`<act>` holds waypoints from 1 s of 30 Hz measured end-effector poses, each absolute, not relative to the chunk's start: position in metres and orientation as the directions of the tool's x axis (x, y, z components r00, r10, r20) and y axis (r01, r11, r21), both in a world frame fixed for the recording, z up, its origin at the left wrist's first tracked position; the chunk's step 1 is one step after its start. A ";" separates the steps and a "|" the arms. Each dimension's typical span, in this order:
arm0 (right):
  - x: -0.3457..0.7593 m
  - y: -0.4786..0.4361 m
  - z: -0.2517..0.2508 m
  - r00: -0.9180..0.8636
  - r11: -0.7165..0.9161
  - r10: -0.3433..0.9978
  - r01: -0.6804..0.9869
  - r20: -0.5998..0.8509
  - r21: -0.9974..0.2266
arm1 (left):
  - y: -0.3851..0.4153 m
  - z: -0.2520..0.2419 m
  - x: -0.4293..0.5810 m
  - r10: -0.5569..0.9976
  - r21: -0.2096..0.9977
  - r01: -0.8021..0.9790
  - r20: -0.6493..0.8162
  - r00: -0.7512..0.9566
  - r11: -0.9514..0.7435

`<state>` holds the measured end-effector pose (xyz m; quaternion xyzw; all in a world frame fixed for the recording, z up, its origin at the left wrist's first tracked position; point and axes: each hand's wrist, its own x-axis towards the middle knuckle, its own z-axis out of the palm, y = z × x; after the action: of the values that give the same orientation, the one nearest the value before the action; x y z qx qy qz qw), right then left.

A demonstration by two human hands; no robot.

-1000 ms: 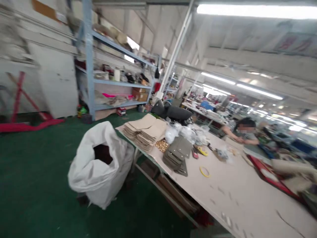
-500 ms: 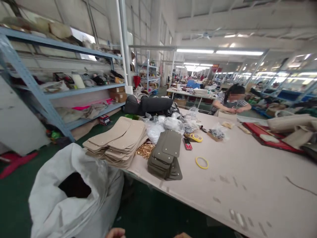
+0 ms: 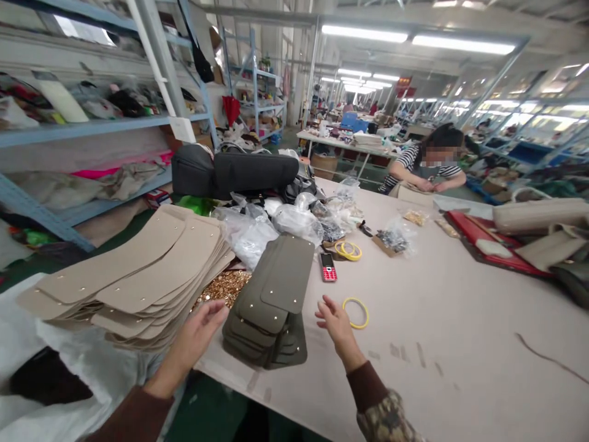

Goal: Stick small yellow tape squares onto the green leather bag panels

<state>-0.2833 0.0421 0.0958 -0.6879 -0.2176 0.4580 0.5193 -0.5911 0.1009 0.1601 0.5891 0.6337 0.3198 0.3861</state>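
Observation:
A stack of dark olive leather-like panels (image 3: 267, 307) with small metal rivets lies near the table's front edge. My left hand (image 3: 200, 328) hovers just left of this stack, fingers stretched out and holding nothing. On the stack's other side is my right hand (image 3: 335, 322), its fingers apart and nothing in them. A gap shows between each hand and the olive panels. Left of my left hand sits a larger pile of beige panels (image 3: 156, 264), also riveted. Gold-coloured metal pieces (image 3: 225, 287) lie heaped between the two piles. A yellow tape roll (image 3: 356, 313) rests beside my right hand.
A red mobile phone (image 3: 328, 267), more yellow tape rolls (image 3: 348, 250) and clear plastic bags (image 3: 294, 221) lie behind the olive stack. A white sack (image 3: 27, 344) stands at the left. Across the table (image 3: 437, 350), a person (image 3: 423, 162) handles a beige piece.
Both my hands have risen from the bottom edge of the picture to either side of the olive stack. The view has come closer to the table and tilted down.

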 end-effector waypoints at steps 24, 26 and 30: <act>-0.326 0.109 0.070 0.599 -0.409 0.706 -0.091 -0.378 -0.908 | 0.226 0.087 -0.504 0.908 0.732 0.682 -0.285 0.307 -0.001; -0.326 0.112 0.070 0.483 -0.407 0.751 -0.199 -0.451 -0.891 | 0.217 0.085 -0.499 0.912 0.712 0.702 -0.303 0.275 0.026; -0.325 0.113 0.074 0.349 -0.324 0.857 -0.207 -0.379 -0.923 | 0.185 0.080 -0.484 0.911 0.692 0.721 -0.319 0.261 0.036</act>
<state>-0.3247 0.1129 0.0735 -0.6344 -0.2561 0.5097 0.5217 -0.4839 0.1848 0.0801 0.6842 0.5964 0.1177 0.4028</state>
